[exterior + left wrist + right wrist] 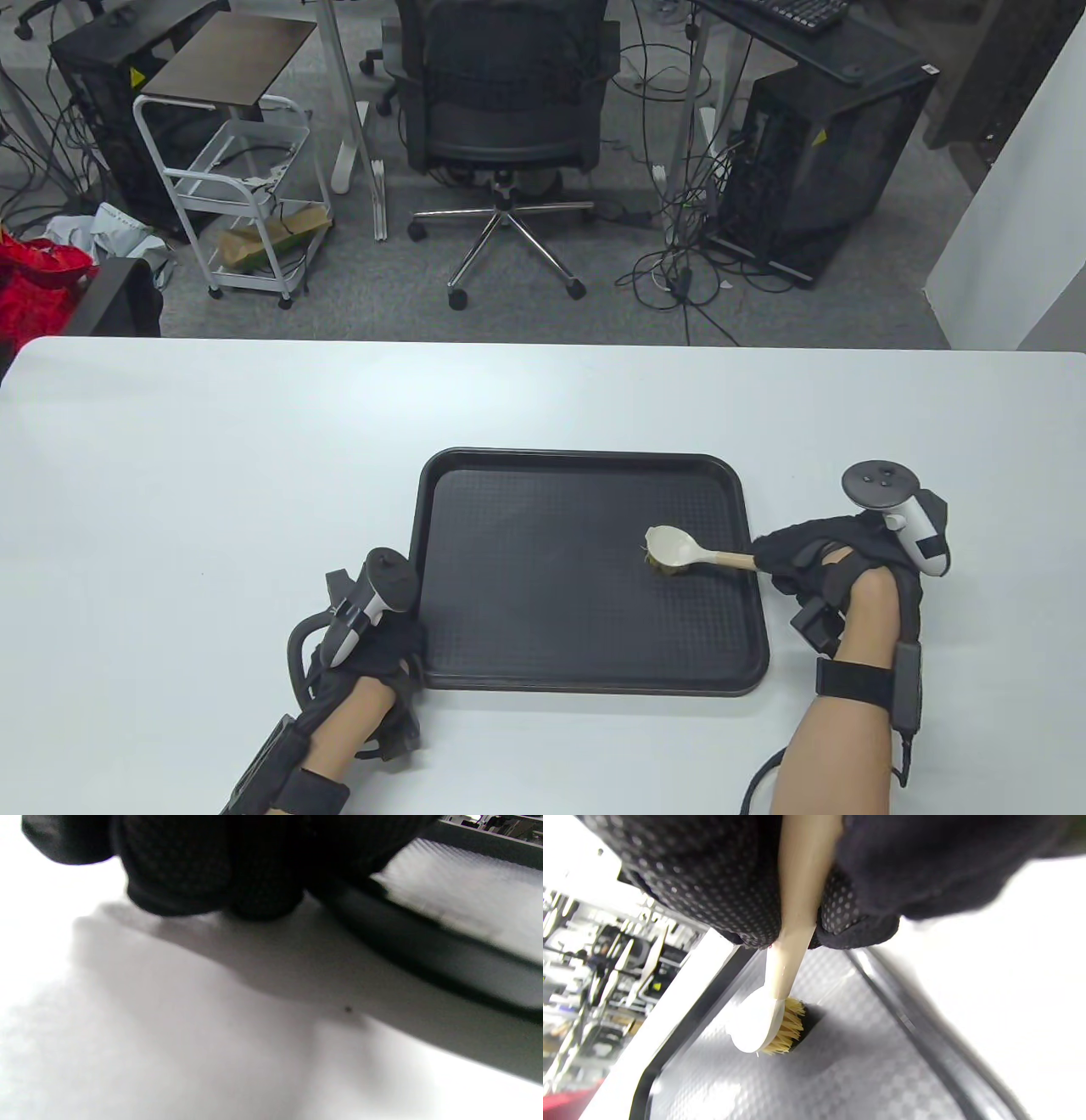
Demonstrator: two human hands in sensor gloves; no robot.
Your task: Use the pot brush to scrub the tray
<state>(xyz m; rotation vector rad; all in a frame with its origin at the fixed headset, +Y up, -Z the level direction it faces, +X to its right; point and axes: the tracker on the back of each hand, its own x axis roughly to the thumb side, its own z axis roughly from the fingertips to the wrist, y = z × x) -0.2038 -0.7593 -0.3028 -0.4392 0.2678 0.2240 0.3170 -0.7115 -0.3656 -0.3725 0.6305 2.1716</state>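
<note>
Right hand (814,560) fingers grip the pot brush (679,553) handle, bristles down on the tray (585,679). Left hand (373,649) steadies its near-left corner, fingers curled at the rim. Best keep pressure even and strokes overlapping.

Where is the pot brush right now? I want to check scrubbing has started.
In the table view the pot brush sits bristles-down on the tray, right of its middle, its handle gripped by the right hand.

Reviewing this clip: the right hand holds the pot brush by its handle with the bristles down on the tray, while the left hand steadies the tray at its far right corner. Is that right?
Not quite. The left hand is at the near left corner of the tray, as the table view shows. The rest stands: the right hand holds the pot brush, bristles down on the tray.
</note>
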